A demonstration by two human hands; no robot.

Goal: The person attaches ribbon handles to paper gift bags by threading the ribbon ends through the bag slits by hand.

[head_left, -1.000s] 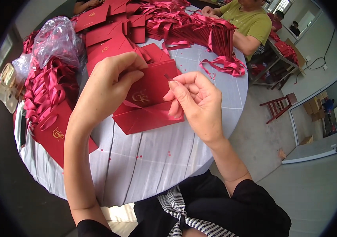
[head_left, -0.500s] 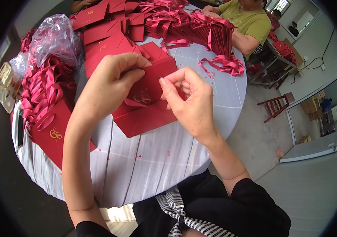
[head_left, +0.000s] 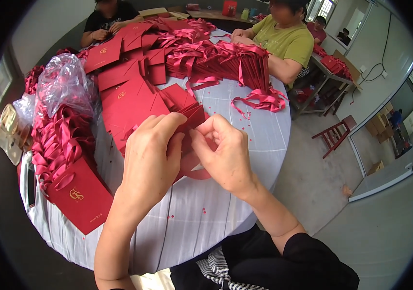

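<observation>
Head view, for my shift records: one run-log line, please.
left hand: holding red bag | right hand: pinched at bag | beyond: more red bags

The single view comes from the left one of two wide fisheye cameras worn side by side on the person's head, facing forward and steeply down. The bare left hand [head_left: 152,157] and bare right hand [head_left: 227,157] appear close up near the middle, above the round desk covered in pale grey cloth [head_left: 216,210]. Farther off, to the right, stands a red slatted stool [head_left: 348,123]; straight edges bend toward the dark rim.
</observation>
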